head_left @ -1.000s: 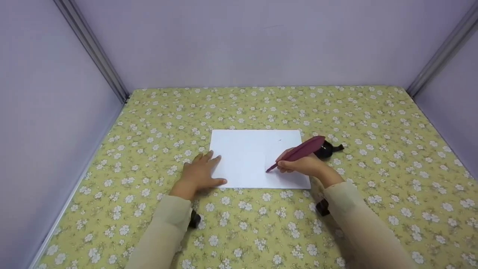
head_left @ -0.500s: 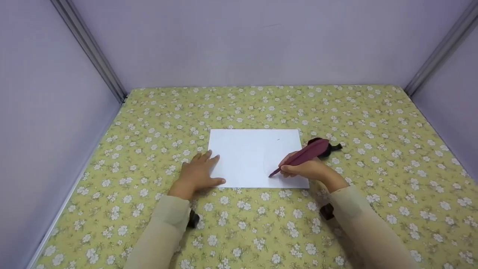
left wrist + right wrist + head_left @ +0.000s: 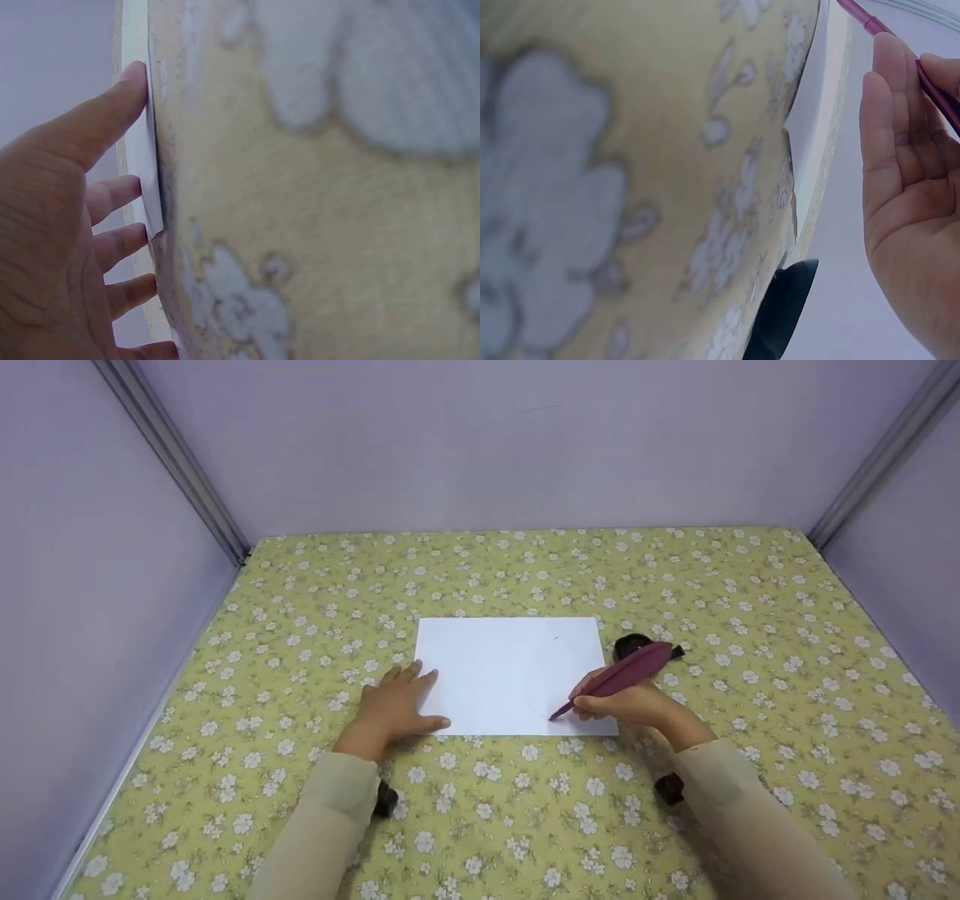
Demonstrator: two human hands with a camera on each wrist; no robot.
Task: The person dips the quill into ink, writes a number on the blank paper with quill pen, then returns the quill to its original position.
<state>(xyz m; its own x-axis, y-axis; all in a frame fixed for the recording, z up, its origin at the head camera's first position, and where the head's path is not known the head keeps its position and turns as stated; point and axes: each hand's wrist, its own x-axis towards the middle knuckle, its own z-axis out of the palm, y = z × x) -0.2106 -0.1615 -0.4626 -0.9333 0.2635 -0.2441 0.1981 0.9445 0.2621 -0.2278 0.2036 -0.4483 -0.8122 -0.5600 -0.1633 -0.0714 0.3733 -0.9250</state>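
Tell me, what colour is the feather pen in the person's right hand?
The feather pen is dark magenta, almost burgundy. The head view shows it best, gripped in the right hand.

A white rectangular sheet of paper (image 3: 511, 673) lies in the middle of the yellow flower-printed cloth-covered table (image 3: 675, 585) before me. My left hand (image 3: 395, 707) rests flat on the sheet's left edge, near its front corner. My right hand (image 3: 628, 704) sits at the sheet's front right corner and holds a dark red feather quill pen (image 3: 615, 678), its tip touching the sheet. Just behind that hand, right of the sheet, stands a small black ink bottle (image 3: 631, 645).
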